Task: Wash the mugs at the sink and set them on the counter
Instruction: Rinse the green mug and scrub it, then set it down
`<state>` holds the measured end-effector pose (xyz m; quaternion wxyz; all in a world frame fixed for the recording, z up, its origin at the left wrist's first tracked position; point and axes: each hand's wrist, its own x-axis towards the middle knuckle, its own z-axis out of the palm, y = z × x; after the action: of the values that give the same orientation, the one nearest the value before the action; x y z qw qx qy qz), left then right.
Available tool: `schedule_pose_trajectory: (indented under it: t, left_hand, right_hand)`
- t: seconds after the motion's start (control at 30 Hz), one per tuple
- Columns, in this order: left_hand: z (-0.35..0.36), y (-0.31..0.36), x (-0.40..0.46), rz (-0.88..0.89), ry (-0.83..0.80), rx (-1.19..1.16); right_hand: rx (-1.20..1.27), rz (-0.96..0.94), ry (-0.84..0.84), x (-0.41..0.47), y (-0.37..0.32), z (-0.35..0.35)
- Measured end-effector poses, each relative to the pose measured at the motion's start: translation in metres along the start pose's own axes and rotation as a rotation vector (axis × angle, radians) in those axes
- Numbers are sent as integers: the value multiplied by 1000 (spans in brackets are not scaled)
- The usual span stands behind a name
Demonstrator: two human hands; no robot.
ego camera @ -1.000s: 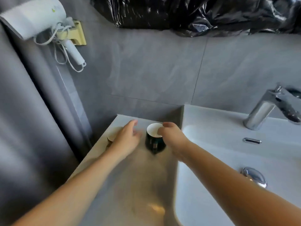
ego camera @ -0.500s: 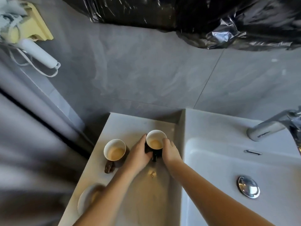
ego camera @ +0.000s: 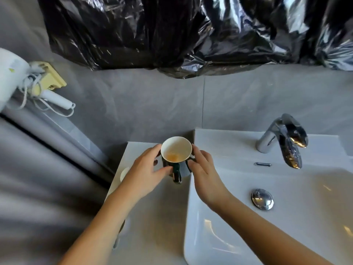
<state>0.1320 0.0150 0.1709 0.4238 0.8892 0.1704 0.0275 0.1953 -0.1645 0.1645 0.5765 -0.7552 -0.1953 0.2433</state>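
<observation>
A dark green mug (ego camera: 176,152) with a white inside and an orange stain at its bottom is held between both hands at the back of the grey counter (ego camera: 158,217), its handle pointing toward me. My left hand (ego camera: 147,169) grips its left side. My right hand (ego camera: 202,169) grips its right side, over the edge of the white sink (ego camera: 286,217). Whether the mug touches the counter I cannot tell. Behind my left wrist the white rim of a second mug (ego camera: 124,174) peeks out, mostly hidden.
A chrome faucet (ego camera: 282,138) stands at the sink's back right, with a chrome drain plug (ego camera: 262,199) in the basin. Black plastic sheeting (ego camera: 191,31) hangs on the grey wall above. A white hair dryer (ego camera: 11,73) hangs at the left wall.
The view swung right and down, so the brown mug is now covered by my left arm. Both hands closed tighter round the green mug, which sits nearer the sink edge.
</observation>
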Motion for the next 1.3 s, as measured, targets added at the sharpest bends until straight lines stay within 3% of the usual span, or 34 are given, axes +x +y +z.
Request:
schedule_pose_trajectory:
  t: [0.17,0.3,0.57,0.67,0.77,0.93,1.07,1.17,1.3]
  left_hand:
    - [43,65,-17,31,-199,44]
    - [92,101,-10,38,-473,211]
    - [184,153,16,-34,-821,848]
    - [211,171,24,-48,-891,1143]
    - [233,188,27,-98,-883,1281]
    - [244,205,28,-144,-794,1340]
    - [229,203,20,-109,-747,1264]
    - [206,187,3,-42,-645,1039]
    - [190,151,-26,-36,-512,583]
  right_hand:
    - [275,14,147,-63,26,-40]
    - [598,200,243,-108,57,-70]
    - [1486,743,318,-144,112,-90]
    - [1740,822,240,-143,118,-93]
    - [1909,869,204,-139,116,-95]
    - [2003,896,145,-134,115,-97]
    - [1908,895,90,-136,118,-102]
    - [1711,838,21,-142,120,-114]
    - [1417,703,113,-149,122,-137]
